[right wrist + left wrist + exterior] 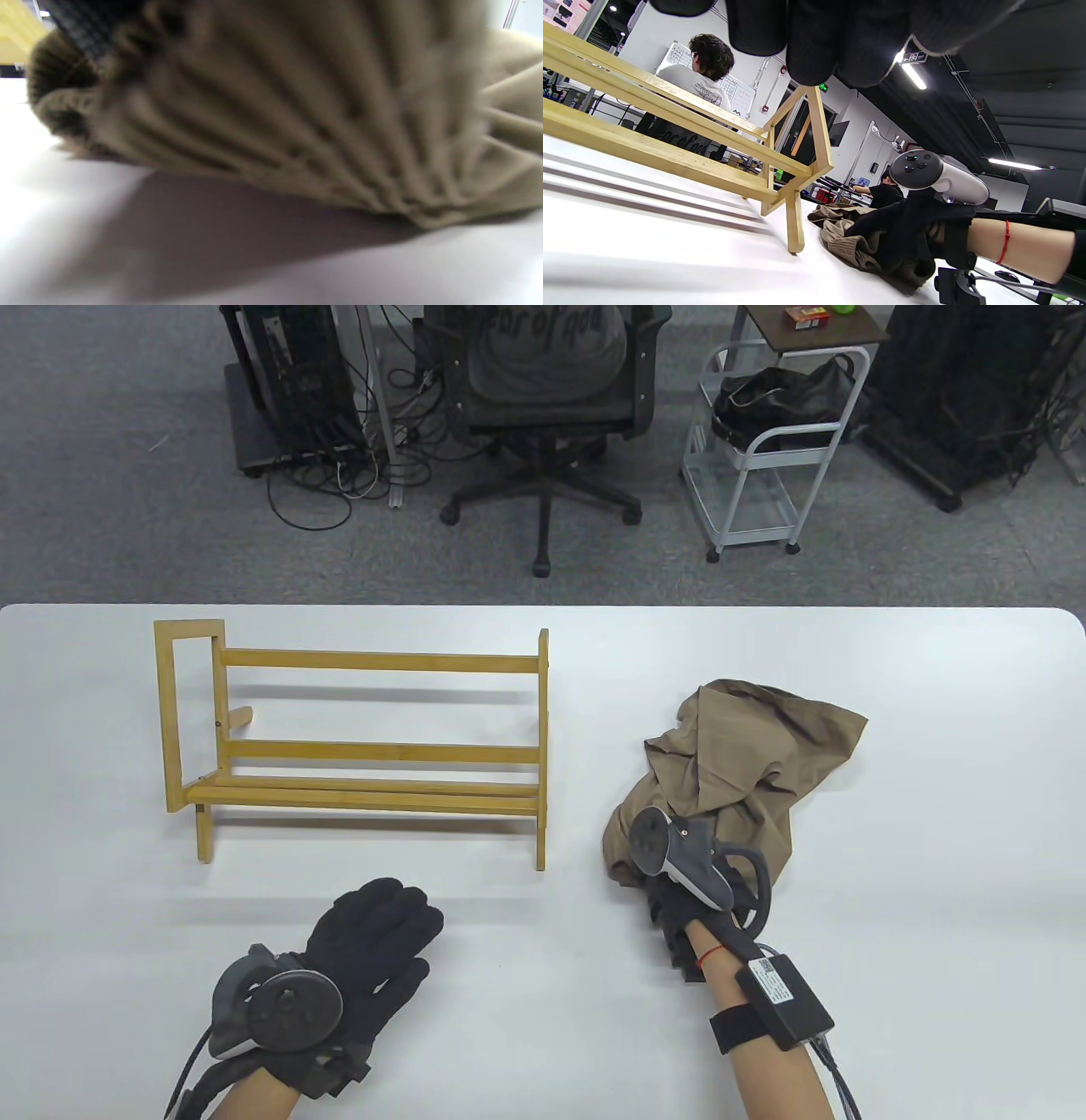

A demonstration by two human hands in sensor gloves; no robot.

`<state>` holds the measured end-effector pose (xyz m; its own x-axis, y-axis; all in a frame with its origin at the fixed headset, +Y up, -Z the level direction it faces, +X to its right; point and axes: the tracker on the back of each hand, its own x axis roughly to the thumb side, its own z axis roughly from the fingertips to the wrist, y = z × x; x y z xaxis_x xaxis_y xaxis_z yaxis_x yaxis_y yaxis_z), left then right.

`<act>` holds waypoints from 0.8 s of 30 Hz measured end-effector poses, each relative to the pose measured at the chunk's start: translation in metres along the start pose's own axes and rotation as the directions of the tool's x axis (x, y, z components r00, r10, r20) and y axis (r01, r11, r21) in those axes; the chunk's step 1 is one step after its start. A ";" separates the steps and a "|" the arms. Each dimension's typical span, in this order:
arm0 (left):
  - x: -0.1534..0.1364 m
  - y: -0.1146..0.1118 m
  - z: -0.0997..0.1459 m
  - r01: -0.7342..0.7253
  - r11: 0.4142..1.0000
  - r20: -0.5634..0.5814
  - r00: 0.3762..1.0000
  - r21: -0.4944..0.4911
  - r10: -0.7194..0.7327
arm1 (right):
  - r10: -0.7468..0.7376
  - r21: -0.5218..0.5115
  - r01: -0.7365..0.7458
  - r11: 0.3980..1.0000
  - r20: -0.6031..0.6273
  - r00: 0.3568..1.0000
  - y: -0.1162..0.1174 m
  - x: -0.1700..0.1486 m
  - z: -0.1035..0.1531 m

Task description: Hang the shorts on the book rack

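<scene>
The left hand (369,937) lies flat, palm down, fingers (814,46) stretched forward and close together, its tracker (276,1005) on the back near the wrist. The right hand (679,899) reaches further forward, wrist raised and bare forearm (776,1082) angled in, fingers buried in brown fabric and hidden from view.

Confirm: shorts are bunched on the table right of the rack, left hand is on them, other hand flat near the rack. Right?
Not quite: it is the right hand on the shorts, as the table view shows. The left hand lies flat on the table near the rack. The shorts are indeed bunched on the table right of the rack.
</scene>
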<state>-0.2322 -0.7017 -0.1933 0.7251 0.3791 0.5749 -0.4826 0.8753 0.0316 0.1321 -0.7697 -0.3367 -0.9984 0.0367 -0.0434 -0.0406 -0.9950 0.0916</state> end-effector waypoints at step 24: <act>-0.002 0.002 -0.002 -0.003 1.000 -0.019 1.000 0.021 0.004 | -0.280 -0.441 0.277 0.854 0.060 0.958 -0.142 -0.046 0.040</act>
<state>-0.2333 -0.7005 -0.1959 0.7325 0.3880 0.5593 -0.4951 0.8676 0.0466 0.1823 -0.6265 -0.3075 -0.9475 0.3198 -0.0076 -0.2940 -0.8802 -0.3726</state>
